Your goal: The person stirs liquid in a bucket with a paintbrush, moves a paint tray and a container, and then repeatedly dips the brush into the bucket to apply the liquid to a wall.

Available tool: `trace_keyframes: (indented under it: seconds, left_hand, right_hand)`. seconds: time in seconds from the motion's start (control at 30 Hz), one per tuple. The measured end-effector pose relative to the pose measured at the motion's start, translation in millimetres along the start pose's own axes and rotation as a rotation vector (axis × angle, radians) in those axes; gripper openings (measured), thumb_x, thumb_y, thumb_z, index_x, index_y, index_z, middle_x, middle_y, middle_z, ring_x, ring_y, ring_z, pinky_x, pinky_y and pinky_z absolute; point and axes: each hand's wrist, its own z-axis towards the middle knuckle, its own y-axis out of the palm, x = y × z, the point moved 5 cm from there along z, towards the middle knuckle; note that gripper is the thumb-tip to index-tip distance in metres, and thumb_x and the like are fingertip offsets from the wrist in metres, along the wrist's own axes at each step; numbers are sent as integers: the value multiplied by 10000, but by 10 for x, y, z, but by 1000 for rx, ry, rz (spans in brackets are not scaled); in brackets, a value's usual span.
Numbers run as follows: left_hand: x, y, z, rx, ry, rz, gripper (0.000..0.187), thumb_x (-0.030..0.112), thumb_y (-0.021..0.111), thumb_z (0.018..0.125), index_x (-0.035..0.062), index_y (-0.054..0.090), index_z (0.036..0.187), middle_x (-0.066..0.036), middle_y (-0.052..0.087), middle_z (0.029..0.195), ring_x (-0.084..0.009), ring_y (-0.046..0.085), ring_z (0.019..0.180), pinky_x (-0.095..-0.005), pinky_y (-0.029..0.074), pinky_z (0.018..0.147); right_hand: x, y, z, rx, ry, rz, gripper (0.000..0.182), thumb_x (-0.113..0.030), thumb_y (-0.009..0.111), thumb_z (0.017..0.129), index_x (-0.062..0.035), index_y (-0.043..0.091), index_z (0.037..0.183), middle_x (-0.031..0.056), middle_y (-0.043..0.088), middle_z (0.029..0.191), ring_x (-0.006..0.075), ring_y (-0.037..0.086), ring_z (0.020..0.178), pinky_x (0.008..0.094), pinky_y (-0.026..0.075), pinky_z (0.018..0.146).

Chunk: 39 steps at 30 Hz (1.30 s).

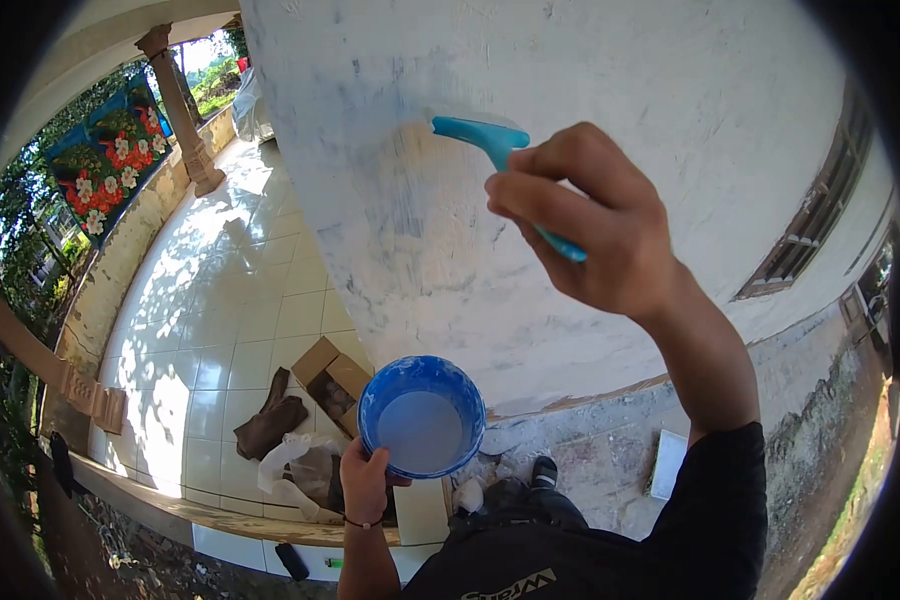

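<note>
Head view: one right hand [600, 215], closed round the handle of a turquoise squeegee [482, 133], its head at the patchy white wall [570, 350]. One left hand [367, 485], gripping the rim of a blue bucket [422, 417] of pale liquid, below the squeegee. Beside the bucket, an open cardboard box [332, 385].

**Daylight exposure, wide-angle view**

Sunlight is entering from the left, casting dappled patches on the tiled floor [210, 335] and clipping to white in places. The wall [590, 70] is sitting in soft, even shade. Ground [855, 505] at lower right is glaring. The lens is bowing the window [810, 215]; black vignetting is closing the corners.
</note>
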Motion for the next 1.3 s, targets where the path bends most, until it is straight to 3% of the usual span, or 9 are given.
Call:
trace_keyframes:
  seconds: [0.07,0.17,0.3,0.57,0.8,0.87,0.93,1.07,1.3]
  left_hand:
    - [-34,-38,-8,7,6,3,248,24,493,819,-105,552,1023,-153,642,859,-189,649,569,-252,566,430]
    - [-79,-103,-26,25,-20,40,251,24,494,821,-103,550,1030,-158,642,868,-195,652,575,-258,569,433]
    - [-123,-190,-89,48,-46,65,258,28,498,821,-103,545,1037,-162,640,877,-203,658,587,-269,573,439]
    - [-259,-310,-108,57,-70,65,261,31,498,820,-104,538,1040,-167,638,882,-207,662,599,-272,577,442]
    - [-236,-245,-46,28,-67,35,254,31,500,820,-103,538,1033,-160,636,886,-201,662,609,-261,577,444]
    - [-220,-215,-19,16,-54,39,253,32,502,821,-103,539,1031,-157,636,885,-197,659,604,-259,574,444]
    - [-194,-178,-8,13,-37,18,249,33,505,822,-104,540,1026,-155,637,883,-189,653,593,-253,569,443]
    - [-71,-97,-27,2,-47,8,242,29,504,822,-104,544,1020,-152,638,879,-182,650,588,-250,565,441]
    - [60,-15,-34,1,-1,-5,233,28,508,824,-103,551,1011,-150,642,868,-176,649,589,-243,561,441]
  right_hand:
    - [-222,349,-431,47,-99,-182,230,-64,670,663,-69,611,885,51,516,849,202,586,847,291,542,692]
    - [-422,1021,-1251,-76,-202,-315,213,-94,653,732,-62,603,937,73,527,911,238,566,938,316,543,807]
    - [-756,1463,-1925,-141,-154,-238,205,-103,634,742,-57,607,940,72,512,896,237,564,927,300,544,828]
    - [-1170,1504,-2235,-207,-83,-126,249,-101,652,721,-69,615,965,60,511,878,230,578,914,314,545,822]
    - [-1011,1331,-1978,-238,159,231,243,-72,658,704,-79,624,945,44,544,840,207,595,876,291,533,778]
    - [-703,1494,-1847,-376,317,388,173,-65,664,730,-70,634,900,42,584,865,208,600,832,294,521,707]
    - [-386,1500,-1539,-356,467,479,115,-45,690,762,-67,645,865,52,601,839,221,592,772,331,503,630]
    - [123,1163,-865,-420,581,459,96,-94,683,824,-52,656,905,67,609,819,212,600,667,322,497,583]
    - [348,551,-210,-248,530,293,70,-82,681,831,-39,671,886,72,635,838,190,647,711,280,516,572]
